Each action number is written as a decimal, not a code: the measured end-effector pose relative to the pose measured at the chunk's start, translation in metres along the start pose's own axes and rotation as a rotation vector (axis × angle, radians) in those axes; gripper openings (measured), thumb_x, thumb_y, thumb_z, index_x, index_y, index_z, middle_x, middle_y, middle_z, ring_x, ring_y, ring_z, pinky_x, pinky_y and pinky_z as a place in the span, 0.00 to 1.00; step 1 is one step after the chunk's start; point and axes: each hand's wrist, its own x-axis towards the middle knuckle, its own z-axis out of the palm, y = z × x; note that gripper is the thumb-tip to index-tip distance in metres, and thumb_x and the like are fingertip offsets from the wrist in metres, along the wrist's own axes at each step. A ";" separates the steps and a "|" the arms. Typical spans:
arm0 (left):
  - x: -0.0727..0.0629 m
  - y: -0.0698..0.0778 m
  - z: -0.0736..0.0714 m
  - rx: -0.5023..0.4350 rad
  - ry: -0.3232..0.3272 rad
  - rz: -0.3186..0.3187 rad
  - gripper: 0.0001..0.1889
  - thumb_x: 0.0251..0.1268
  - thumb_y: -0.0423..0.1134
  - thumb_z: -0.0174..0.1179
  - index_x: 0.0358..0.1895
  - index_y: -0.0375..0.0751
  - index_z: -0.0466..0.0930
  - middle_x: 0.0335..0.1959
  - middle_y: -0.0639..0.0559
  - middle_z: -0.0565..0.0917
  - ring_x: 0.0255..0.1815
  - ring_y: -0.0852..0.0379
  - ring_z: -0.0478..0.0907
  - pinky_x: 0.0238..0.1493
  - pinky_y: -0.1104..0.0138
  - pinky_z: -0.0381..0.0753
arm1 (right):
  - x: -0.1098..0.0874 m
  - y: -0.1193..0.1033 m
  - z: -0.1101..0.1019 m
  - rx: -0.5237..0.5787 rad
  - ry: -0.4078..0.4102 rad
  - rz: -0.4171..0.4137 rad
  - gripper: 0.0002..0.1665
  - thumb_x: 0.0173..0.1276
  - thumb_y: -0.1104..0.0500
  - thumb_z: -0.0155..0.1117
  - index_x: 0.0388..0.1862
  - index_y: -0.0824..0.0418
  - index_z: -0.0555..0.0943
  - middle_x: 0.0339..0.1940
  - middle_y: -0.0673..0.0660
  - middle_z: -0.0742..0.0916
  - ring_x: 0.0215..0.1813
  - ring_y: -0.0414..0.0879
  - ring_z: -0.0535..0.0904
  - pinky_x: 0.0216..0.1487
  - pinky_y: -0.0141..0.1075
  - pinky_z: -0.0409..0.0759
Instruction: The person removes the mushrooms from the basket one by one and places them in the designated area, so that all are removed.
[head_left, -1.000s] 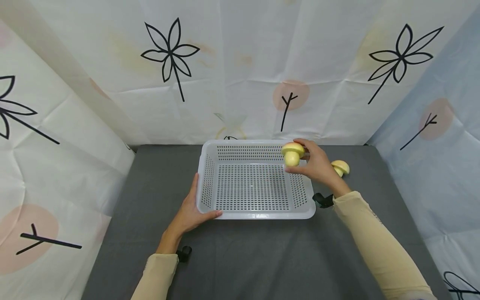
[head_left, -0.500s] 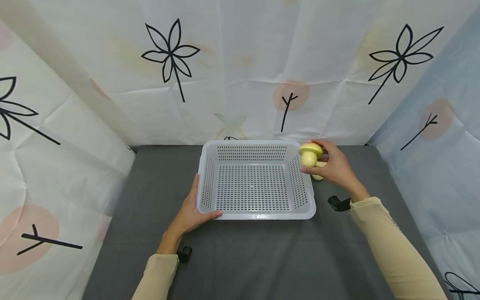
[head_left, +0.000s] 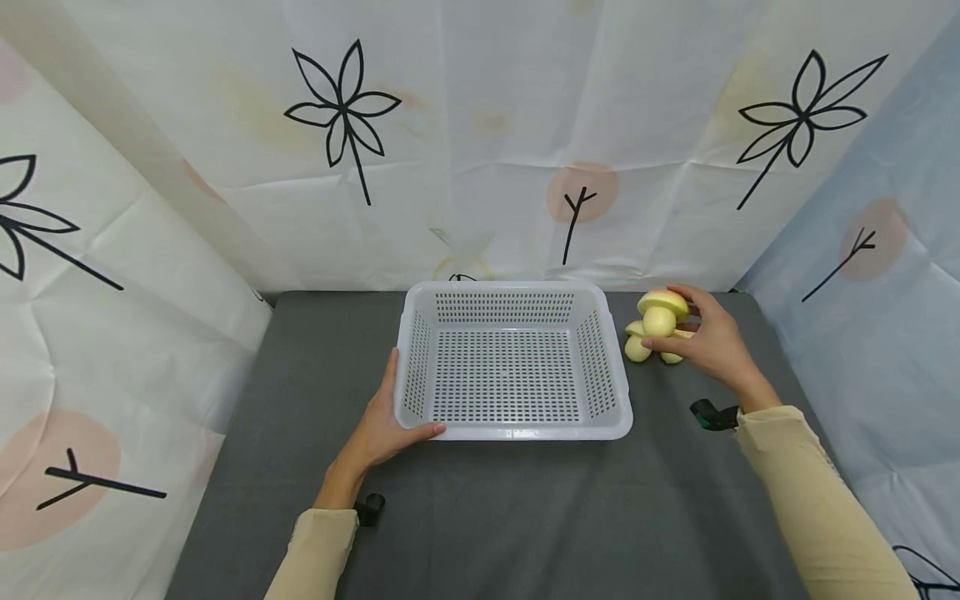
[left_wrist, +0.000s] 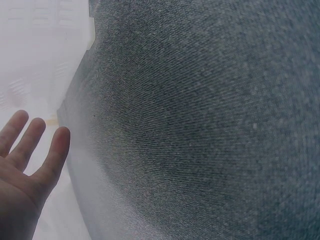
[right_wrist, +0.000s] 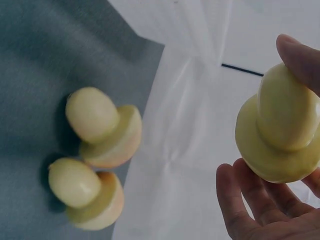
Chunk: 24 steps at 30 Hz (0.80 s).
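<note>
My right hand [head_left: 714,340] pinches a yellow toy mushroom [head_left: 660,317] between thumb and fingers, its cap up, to the right of the basket. In the right wrist view this mushroom [right_wrist: 285,120] shows whole, with its rounded stem toward the camera. Two more toy mushrooms lie side by side on the grey cloth below: one [right_wrist: 92,115] and a second [right_wrist: 75,182]. My left hand [head_left: 378,429] rests at the near left corner of a white perforated basket [head_left: 513,432], thumb along the front rim. Its fingers [left_wrist: 55,152] look straight and spread in the left wrist view.
The basket stands at the back of a grey cloth-covered table [head_left: 480,517], with only its perforated floor showing inside. White printed fabric [head_left: 480,150] hangs behind the table and along both sides.
My right hand has carried the mushroom rightward, from over the basket's right edge to above the two mushrooms on the table. The left hand and basket stay in place.
</note>
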 end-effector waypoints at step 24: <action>-0.001 0.006 -0.001 0.000 -0.002 -0.004 0.74 0.44 0.43 0.84 0.83 0.62 0.29 0.79 0.42 0.61 0.62 0.37 0.77 0.59 0.42 0.72 | -0.019 0.083 -0.030 -0.102 0.027 0.204 0.60 0.64 0.50 0.76 0.80 0.72 0.51 0.72 0.80 0.63 0.67 0.78 0.62 0.54 0.66 0.68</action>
